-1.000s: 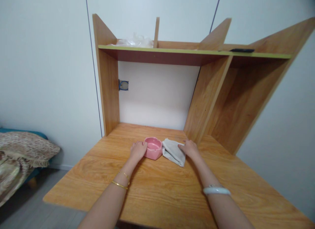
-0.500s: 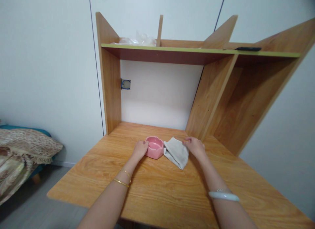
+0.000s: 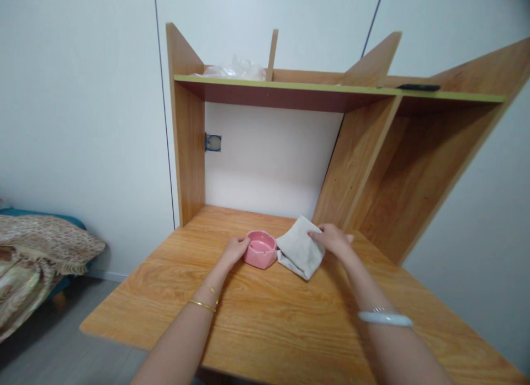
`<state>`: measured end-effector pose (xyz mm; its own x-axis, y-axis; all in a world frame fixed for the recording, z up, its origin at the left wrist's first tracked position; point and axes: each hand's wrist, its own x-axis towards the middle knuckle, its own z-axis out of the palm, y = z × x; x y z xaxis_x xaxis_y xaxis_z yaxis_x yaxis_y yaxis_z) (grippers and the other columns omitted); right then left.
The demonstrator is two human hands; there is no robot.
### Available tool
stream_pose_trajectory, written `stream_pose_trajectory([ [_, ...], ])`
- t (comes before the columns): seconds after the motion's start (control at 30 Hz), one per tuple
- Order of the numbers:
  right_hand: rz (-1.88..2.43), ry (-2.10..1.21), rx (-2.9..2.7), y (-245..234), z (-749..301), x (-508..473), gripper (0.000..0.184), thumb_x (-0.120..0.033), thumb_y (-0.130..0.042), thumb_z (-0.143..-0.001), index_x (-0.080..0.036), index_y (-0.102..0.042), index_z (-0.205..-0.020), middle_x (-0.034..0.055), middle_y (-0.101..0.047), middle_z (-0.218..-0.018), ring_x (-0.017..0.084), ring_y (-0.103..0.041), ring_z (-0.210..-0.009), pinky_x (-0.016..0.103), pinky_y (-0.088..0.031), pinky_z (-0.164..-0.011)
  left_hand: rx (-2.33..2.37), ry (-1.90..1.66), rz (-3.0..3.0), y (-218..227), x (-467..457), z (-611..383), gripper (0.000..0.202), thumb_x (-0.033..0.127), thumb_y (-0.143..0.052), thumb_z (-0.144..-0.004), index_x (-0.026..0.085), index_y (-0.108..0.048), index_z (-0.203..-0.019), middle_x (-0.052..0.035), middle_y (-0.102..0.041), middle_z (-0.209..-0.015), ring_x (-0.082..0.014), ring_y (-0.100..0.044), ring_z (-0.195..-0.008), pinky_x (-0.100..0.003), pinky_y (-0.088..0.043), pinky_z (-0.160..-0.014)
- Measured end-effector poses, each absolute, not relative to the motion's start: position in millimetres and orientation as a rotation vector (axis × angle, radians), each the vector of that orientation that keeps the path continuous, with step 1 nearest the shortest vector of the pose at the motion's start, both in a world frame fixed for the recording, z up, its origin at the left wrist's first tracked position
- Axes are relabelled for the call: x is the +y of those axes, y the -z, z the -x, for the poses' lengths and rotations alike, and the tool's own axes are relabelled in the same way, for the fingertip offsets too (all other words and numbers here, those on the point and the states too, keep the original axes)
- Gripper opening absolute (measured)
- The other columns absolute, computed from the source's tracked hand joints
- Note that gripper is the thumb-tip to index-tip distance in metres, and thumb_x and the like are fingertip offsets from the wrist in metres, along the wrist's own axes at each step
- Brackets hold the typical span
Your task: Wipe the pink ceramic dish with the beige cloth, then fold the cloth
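A pink, many-sided ashtray (image 3: 260, 258) with notches in its rim stands upright on the wooden desk (image 3: 265, 324). My left hand (image 3: 236, 249) grips its left side, with the thumb at the rim. Just right of the ashtray is a folded light grey cloth (image 3: 301, 249), its left edge close against the ashtray's side. My right hand (image 3: 332, 240) pinches the cloth at its upper right, and that part is raised off the desk. The fingertips behind the cloth are hidden.
Above the desk runs a wooden shelf (image 3: 265, 85) bearing a clear plastic bag (image 3: 234, 70) and a flat black object (image 3: 419, 87). An open socket box (image 3: 213, 143) sits in the back wall. At far left is a bed with a patterned blanket (image 3: 45, 241).
My right hand has lifted the cloth's upper edge and shifted it slightly up and right. The left hand stays on the ashtray, which has hardly moved.
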<state>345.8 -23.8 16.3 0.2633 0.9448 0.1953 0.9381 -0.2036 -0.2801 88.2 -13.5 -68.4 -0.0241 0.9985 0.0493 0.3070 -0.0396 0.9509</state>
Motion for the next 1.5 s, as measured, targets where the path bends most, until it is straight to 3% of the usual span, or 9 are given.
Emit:
stream_pose_trajectory([
  [0.17, 1.970, 0.361, -1.551, -48, -347, -34, 0.031, -0.044, -0.046, -0.076, -0.021, -0.066, -0.077, 0.0087, -0.066, -0.079, 0.028, -0.052, -0.095, 0.043, -0.028, -0.080, 1.467, -1.162, -1.541, 68, -13, -91, 0.031, 0.026, -0.044, -0.076, 0.013, -0.059, -0.053, -0.0037, -0.060, -0.056, -0.0168, -0.056, -0.065, -0.023, -0.035, -0.057],
  [0.3, 1.856, 0.323, -1.527, -65, -354, -33, 0.030, -0.043, -0.047, -0.075, -0.019, -0.065, -0.078, 0.0070, -0.065, -0.075, 0.024, -0.056, -0.080, 0.035, -0.032, -0.072, 1.451, -1.187, -1.590, 65, -15, -93, 0.029, 0.021, -0.042, -0.077, 0.013, -0.060, -0.054, -0.0035, -0.061, -0.057, -0.0153, -0.055, -0.063, -0.022, -0.035, -0.057],
  [0.53, 1.709, 0.237, -1.427, -79, -373, -29, 0.031, -0.040, -0.046, -0.073, -0.017, -0.064, -0.083, 0.0090, -0.065, -0.077, 0.022, -0.057, -0.071, 0.027, -0.036, -0.058, 1.408, -1.228, -1.610, 67, -17, -96, 0.030, 0.019, -0.040, -0.078, 0.011, -0.066, -0.066, -0.0051, -0.066, -0.067, -0.0139, -0.057, -0.064, -0.020, -0.037, -0.054],
  [0.93, 1.515, -0.094, -1.774, -30, -320, -20, 0.027, -0.032, -0.044, -0.074, -0.014, -0.063, -0.082, 0.0055, -0.065, -0.071, 0.018, -0.056, -0.064, 0.024, -0.037, -0.056, 1.441, -1.250, -1.589, 72, -10, -95, 0.030, 0.020, -0.041, -0.078, 0.009, -0.070, -0.076, -0.0076, -0.069, -0.073, -0.0163, -0.061, -0.068, -0.021, -0.041, -0.057],
  [1.1, 1.384, -0.335, -1.902, -9, -280, -18, 0.026, -0.023, -0.043, -0.074, -0.015, -0.064, -0.085, 0.0051, -0.068, -0.079, 0.016, -0.057, -0.069, 0.022, -0.039, -0.060, 1.430, -1.246, -1.588, 71, -10, -96, 0.030, 0.018, -0.041, -0.078, 0.009, -0.070, -0.081, -0.0084, -0.070, -0.078, -0.0161, -0.062, -0.071, -0.022, -0.043, -0.060],
  [1.23, 1.376, -0.472, -2.050, -2, -256, -24, 0.028, -0.034, -0.047, -0.074, -0.014, -0.067, -0.078, 0.0030, -0.067, -0.073, 0.015, -0.057, -0.066, 0.022, -0.037, -0.058, 1.421, -1.227, -1.590, 69, -10, -97, 0.029, 0.018, -0.042, -0.079, 0.010, -0.070, -0.083, -0.0079, -0.070, -0.080, -0.0157, -0.062, -0.072, -0.022, -0.044, -0.062],
  [1.37, 1.643, -0.412, -2.107, -4, -248, -29, 0.047, -0.055, -0.044, -0.075, -0.015, -0.067, -0.067, 0.0028, -0.063, -0.059, 0.015, -0.055, -0.057, 0.023, -0.032, -0.052, 1.429, -1.217, -1.588, 70, -9, -97, 0.029, 0.020, -0.043, -0.079, 0.010, -0.070, -0.082, -0.0082, -0.070, -0.083, -0.0161, -0.062, -0.074, -0.022, -0.044, -0.063],
  [1.43, 1.727, -0.359, -2.097, -6, -248, -29, 0.054, -0.058, -0.035, -0.079, -0.016, -0.067, -0.067, 0.0042, -0.064, -0.061, 0.016, -0.057, -0.060, 0.024, -0.033, -0.053, 1.435, -1.220, -1.587, 71, -8, -97, 0.029, 0.020, -0.043, -0.079, 0.010, -0.070, -0.082, -0.0083, -0.070, -0.083, -0.0163, -0.062, -0.075, -0.022, -0.044, -0.063],
  [1.5, 1.817, -0.232, -2.069, -6, -248, -28, 0.048, -0.056, -0.038, -0.080, -0.017, -0.065, -0.073, 0.0067, -0.066, -0.070, 0.019, -0.060, -0.067, 0.026, -0.036, -0.057, 1.439, -1.222, -1.586, 71, -8, -97, 0.029, 0.021, -0.043, -0.079, 0.010, -0.070, -0.082, -0.0080, -0.070, -0.083, -0.0162, -0.062, -0.075, -0.022, -0.044, -0.063],
])
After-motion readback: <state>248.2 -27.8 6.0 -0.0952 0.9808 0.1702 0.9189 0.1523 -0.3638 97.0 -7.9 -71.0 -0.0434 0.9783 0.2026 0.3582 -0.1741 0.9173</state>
